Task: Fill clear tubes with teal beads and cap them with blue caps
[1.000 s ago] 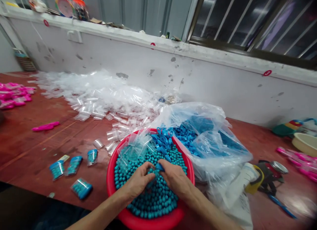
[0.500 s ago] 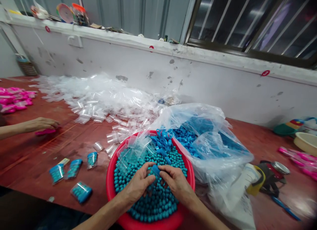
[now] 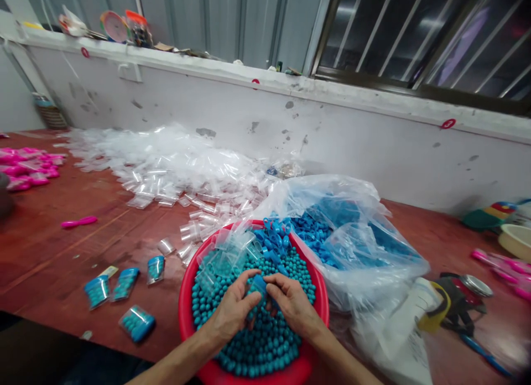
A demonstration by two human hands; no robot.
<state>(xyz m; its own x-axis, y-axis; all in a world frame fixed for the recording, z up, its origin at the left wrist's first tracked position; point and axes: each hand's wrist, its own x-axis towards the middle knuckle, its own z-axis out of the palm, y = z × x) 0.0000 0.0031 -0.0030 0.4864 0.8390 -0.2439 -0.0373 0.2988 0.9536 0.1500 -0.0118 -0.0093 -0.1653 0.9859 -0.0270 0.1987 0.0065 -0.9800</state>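
Observation:
A red basin full of teal beads sits at the table's near edge. Both my hands are over the beads. My left hand and my right hand meet on a small clear tube with a blue cap, which they hold together just above the beads. Empty clear tubes and loose blue caps lie on the beads at the basin's far side.
A clear bag of blue caps lies right of the basin. A heap of clear tubes spreads behind. Filled tubes lie to the left, pink pieces further left. Tape and a small can sit at right.
A co-worker's hand that reached the pink piece at left half a second ago has withdrawn. My hands rose slightly from the beads and stay joined on the capped tube.

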